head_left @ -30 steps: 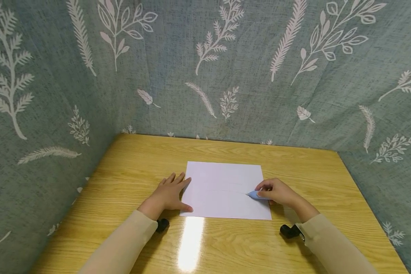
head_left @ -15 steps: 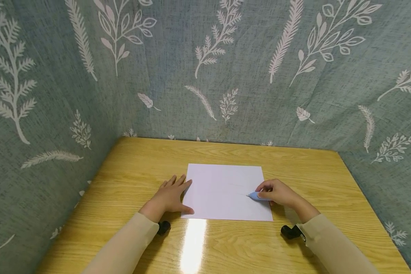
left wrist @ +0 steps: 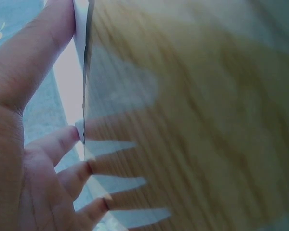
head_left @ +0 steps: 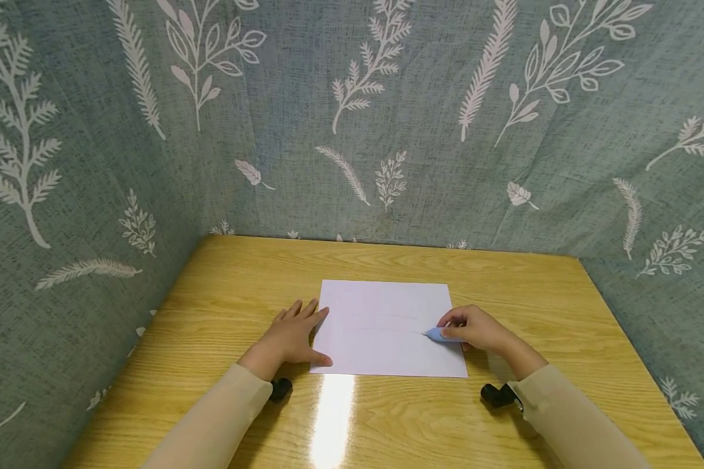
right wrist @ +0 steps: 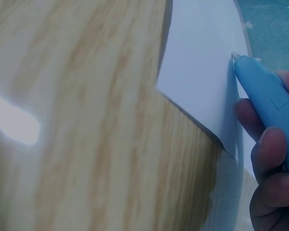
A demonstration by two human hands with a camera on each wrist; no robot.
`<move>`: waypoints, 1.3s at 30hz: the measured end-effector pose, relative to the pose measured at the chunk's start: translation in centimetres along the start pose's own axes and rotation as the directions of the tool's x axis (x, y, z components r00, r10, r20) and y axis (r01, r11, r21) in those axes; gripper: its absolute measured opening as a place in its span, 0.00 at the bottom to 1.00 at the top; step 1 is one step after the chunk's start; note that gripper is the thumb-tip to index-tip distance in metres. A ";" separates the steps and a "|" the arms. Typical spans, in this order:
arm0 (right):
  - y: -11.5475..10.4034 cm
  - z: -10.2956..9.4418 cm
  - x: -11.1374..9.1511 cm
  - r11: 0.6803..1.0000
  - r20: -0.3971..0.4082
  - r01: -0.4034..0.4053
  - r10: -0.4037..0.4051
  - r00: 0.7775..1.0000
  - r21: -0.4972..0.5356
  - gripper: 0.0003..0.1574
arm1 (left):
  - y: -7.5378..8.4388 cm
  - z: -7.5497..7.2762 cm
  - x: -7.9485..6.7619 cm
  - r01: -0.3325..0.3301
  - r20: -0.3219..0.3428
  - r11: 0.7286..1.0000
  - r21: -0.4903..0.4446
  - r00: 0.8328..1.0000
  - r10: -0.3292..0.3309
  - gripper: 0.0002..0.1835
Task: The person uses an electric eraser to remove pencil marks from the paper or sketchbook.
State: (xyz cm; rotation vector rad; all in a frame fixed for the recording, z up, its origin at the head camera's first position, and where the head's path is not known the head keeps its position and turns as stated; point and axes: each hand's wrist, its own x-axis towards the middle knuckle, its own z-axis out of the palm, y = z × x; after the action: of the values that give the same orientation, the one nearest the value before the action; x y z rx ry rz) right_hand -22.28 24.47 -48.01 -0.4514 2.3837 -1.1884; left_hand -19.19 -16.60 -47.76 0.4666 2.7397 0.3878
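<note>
i am in a curtained-off nook, more booth than open room; whether it belongs to a home, an office or a lab i cannot tell. grey-green cloth [head_left: 305, 202], printed with white leaves and sprigs [head_left: 485, 71], stands like walls on the left, the right and along the far side, its creases giving it away as fabric. it hangs close to the edges of a yellowish wood-grained table [head_left: 410, 417], whose glossy top throws back a bright streak of light [head_left: 331, 423] on the near side.
</note>
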 end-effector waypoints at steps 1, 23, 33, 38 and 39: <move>0.0 0.0 0.0 1.000 0.000 0.000 0.000 1.000 0.000 0.14 | 0.0 0.0 0.0 0.001 0.000 1.000 0.000 1.000 -0.001 0.60; -0.3 0.1 0.3 1.000 0.002 -0.010 0.009 1.000 0.011 0.13 | 0.0 0.2 0.1 0.003 0.000 1.000 0.013 1.000 -0.003 0.61; -0.4 0.3 0.5 1.000 -0.007 0.004 -0.004 1.000 -0.006 0.12 | 0.1 0.0 0.1 -0.001 0.000 1.000 0.012 1.000 0.001 0.61; -0.4 0.3 0.6 1.000 -0.007 -0.004 0.004 1.000 0.004 0.13 | 0.1 0.0 0.0 0.002 0.006 1.000 0.016 1.000 -0.002 0.61; -0.4 0.3 0.6 1.000 -0.006 -0.002 0.002 1.000 0.005 0.13 | 0.0 0.0 0.0 0.001 0.005 1.000 0.011 1.000 -0.001 0.61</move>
State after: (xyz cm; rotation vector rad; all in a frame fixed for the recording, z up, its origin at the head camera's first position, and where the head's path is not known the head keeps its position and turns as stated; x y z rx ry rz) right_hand -22.59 23.78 -47.96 -0.4435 2.3853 -1.1964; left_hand -19.17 -16.56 -47.75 0.4689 2.7388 0.3709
